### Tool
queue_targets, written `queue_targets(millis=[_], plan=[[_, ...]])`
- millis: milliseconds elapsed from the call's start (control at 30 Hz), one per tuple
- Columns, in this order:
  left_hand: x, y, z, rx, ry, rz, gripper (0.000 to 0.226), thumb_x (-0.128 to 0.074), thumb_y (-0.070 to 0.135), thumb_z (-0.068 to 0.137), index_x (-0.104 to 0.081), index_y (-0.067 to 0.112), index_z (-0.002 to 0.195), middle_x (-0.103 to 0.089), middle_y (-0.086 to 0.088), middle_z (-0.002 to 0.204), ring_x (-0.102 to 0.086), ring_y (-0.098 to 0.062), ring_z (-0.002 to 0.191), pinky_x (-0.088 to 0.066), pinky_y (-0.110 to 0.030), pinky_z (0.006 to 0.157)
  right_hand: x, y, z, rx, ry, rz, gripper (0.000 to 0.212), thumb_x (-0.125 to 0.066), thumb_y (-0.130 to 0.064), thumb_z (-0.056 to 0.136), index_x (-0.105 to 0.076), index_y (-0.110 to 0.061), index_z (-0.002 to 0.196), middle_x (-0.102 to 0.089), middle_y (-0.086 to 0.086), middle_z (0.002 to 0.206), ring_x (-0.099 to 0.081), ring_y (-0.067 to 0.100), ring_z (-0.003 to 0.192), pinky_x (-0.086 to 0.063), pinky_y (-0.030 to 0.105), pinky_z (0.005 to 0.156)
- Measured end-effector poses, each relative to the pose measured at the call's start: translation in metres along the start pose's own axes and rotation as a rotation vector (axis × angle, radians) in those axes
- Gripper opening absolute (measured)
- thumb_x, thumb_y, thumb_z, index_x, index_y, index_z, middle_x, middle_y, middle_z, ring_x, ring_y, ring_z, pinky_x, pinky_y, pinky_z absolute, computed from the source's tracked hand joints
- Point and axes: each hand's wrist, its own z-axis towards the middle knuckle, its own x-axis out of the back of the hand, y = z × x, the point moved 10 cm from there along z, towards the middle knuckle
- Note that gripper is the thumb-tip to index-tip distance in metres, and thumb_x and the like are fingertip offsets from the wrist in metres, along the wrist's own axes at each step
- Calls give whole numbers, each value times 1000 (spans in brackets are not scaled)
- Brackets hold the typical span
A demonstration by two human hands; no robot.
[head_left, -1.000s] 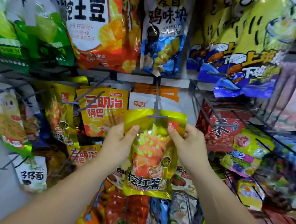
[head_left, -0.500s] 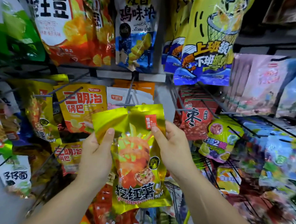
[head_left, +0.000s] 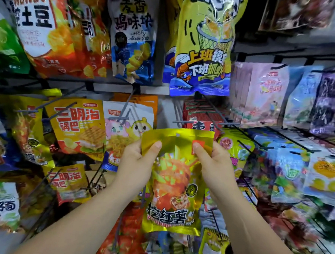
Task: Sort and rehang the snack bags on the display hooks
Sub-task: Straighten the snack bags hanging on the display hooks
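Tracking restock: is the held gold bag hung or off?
Off: left hand and right hand pinch the shiny gold foil snack bag by its top; no hook through it.

Fingers of left hand (head_left: 137,163) and right hand (head_left: 216,166) hidden behind the glossy gold foil snack bag (head_left: 173,184); thumbs alone show. Right of the grip: pastel plastic packets (head_left: 292,165) motion-blurred, print unreadable. Above the grip: tall yellow-and-blue plastic snack bag (head_left: 203,52) cut off at the top edge. Below the grip: orange-red plastic packet (head_left: 125,230) smeared, label illegible.
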Motion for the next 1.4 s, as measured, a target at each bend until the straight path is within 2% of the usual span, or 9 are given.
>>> queue_targets(millis=[300, 433, 500, 633, 700, 800, 900, 1100, 1400], plan=[[-4, 0, 21, 15, 90, 26, 34, -57, 33, 103, -68, 16, 76, -60, -4, 59, -51, -8, 54, -42, -22, 53, 2, -5, 23, 36, 27, -76, 22, -63, -26, 101, -67, -21, 80, -60, -14, 62, -56, 7, 58, -46, 31, 60], [-6, 1, 25, -3, 86, 48, 32, -56, 36, 104, -71, 13, 86, -69, -20, 82, -62, -22, 63, -51, -33, 58, 2, -2, 29, 31, 34, -73, 23, -64, -26, 100, -67, -20, 79, -59, -15, 59, -55, 7, 56, -46, 31, 60], [-5, 1, 27, -1, 107, 45, 38, -56, 31, 104, -62, 18, 69, -55, -1, 51, -48, -7, 46, -40, -20, 47, 2, -4, 31, 37, 34, -88, 28, -63, -25, 101, -62, -20, 73, -54, -16, 53, -48, 4, 49, -41, 27, 56], [-10, -3, 36, 11, 95, 111, 45, -56, 31, 104, -52, 17, 62, -39, 10, 48, -35, -10, 42, -31, -26, 49, 3, -5, 42, 52, 76, -156, 33, -64, -29, 99, -60, -25, 66, -54, -16, 50, -46, 2, 46, -41, 25, 51], [-10, -11, 43, 53, 112, 135, 46, -56, 32, 104, -43, 24, 60, -32, 11, 42, -28, -9, 38, -25, -27, 48, 4, -1, 47, 58, 100, -256, 25, -62, -49, 94, -70, -25, 90, -69, -15, 72, -62, 7, 65, -56, 37, 66], [-10, -11, 55, 41, 126, 208, 43, -55, 38, 103, -46, 16, 67, -35, 6, 48, -33, -16, 44, -26, -34, 52, 7, 4, 40, 48, 176, -386, 57, -67, -51, 90, -55, -20, 137, -60, -15, 124, -60, 10, 115, -52, 40, 102], [-8, -11, 66, -10, 144, 256, 48, -55, 38, 103, -50, 0, 74, -42, -6, 58, -40, -23, 54, -30, -36, 56, 7, 0, 16, 169, 240, -413, 65, -78, -39, 86, -43, -19, 138, -52, -8, 127, -56, 11, 115, -52, 35, 99], [-13, -12, 76, -1, 172, 264, 42, -56, 30, 103, -50, 21, 62, -43, 7, 49, -39, -8, 43, -27, -31, 51, -28, -11, -7, 651, 121, -800, 52, -68, -32, 88, -58, -12, 135, -47, 10, 149, -43, 27, 140, -37, 43, 114], [-3, -17, 89, -41, 144, 362, 42, -59, 43, 99, -66, 11, 74, -66, -21, 73, -61, -33, 64, -52, -48, 62, -70, 1, 36, 646, -145, -1240, 73, -62, -41, 90, -35, -31, 157, -6, 13, 172, -3, 33, 159, -8, 48, 125]])
